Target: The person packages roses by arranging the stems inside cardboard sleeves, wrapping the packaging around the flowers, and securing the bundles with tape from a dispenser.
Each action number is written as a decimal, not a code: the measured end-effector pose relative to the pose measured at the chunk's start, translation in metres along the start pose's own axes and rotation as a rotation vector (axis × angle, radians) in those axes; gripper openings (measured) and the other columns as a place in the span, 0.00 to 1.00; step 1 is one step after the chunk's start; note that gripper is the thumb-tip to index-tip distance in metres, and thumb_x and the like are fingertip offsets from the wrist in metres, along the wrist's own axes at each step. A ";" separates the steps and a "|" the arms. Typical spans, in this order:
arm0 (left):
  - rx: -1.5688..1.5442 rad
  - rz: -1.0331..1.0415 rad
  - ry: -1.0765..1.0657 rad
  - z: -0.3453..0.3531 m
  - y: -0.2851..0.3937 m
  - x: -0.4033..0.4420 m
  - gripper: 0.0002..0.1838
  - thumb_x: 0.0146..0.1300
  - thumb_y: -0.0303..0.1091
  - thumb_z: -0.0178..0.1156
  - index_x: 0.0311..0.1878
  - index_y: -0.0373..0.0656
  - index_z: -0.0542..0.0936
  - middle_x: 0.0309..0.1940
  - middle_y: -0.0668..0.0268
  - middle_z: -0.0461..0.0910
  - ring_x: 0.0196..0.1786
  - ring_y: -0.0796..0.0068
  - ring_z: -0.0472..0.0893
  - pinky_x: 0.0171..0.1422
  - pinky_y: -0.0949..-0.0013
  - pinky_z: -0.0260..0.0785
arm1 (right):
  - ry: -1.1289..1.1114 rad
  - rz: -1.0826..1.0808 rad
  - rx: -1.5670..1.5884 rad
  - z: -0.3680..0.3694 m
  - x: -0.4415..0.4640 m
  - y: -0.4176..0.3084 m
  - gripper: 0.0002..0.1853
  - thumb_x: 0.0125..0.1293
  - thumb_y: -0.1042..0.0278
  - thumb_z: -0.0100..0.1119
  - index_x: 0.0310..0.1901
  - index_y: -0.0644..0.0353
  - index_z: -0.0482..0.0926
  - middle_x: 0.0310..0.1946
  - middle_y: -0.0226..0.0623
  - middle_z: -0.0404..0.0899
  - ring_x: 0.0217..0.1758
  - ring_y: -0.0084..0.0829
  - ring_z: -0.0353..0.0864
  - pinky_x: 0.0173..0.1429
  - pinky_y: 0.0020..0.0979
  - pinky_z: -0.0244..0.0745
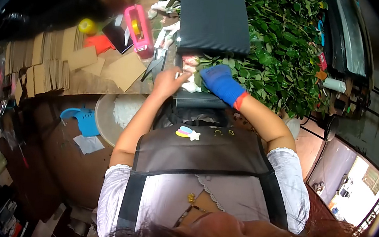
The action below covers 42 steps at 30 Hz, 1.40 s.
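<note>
My bare left hand (169, 81) is at the near edge of the bench, its thumb and fingers closed on a white-sleeved rose head (190, 86). Just right of it, my right hand (222, 82), in a blue glove with a red cuff, curls around the stems behind the heads; its fingertips are partly hidden. A pink rose head (190, 60) lies between the hands. Beneath them a dark corrugated sheet (196, 101) shows at the bench edge. Another dark corrugated sheet (215, 17) covers part of the flowers beyond. Dark scissors (154, 67) lie beside my left hand.
Leafy rose stems (278, 49) pile up at right. A pink tape dispenser (138, 31), a phone (117, 36) and yellow tape roll (87, 26) are at left, near cardboard pieces (50, 56). Below the bench stand a round bin (100, 114) and blue plastic stool (86, 121).
</note>
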<state>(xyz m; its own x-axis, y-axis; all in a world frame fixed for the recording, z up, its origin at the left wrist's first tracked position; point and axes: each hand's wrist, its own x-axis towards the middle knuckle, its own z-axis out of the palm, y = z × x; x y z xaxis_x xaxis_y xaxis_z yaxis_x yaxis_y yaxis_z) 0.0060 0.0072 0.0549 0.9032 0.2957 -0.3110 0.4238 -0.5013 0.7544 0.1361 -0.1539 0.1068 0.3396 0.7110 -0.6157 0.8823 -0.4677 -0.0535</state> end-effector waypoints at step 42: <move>0.915 -0.349 -0.349 -0.094 -0.117 -0.132 0.23 0.55 0.58 0.70 0.44 0.49 0.88 0.46 0.62 0.87 0.56 0.58 0.80 0.59 0.57 0.69 | -0.187 -0.220 -0.326 0.003 0.018 -0.029 0.13 0.69 0.64 0.57 0.49 0.50 0.88 0.47 0.34 0.88 0.48 0.35 0.88 0.42 0.41 0.79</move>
<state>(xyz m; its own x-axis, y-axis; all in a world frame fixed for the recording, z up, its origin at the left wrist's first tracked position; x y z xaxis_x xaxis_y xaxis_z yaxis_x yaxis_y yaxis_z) -0.1696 0.1030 0.0618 0.6279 0.3640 -0.6879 0.4229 -0.9016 -0.0911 0.1153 -0.1294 0.0948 0.0934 0.6535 -0.7511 0.9940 -0.1041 0.0330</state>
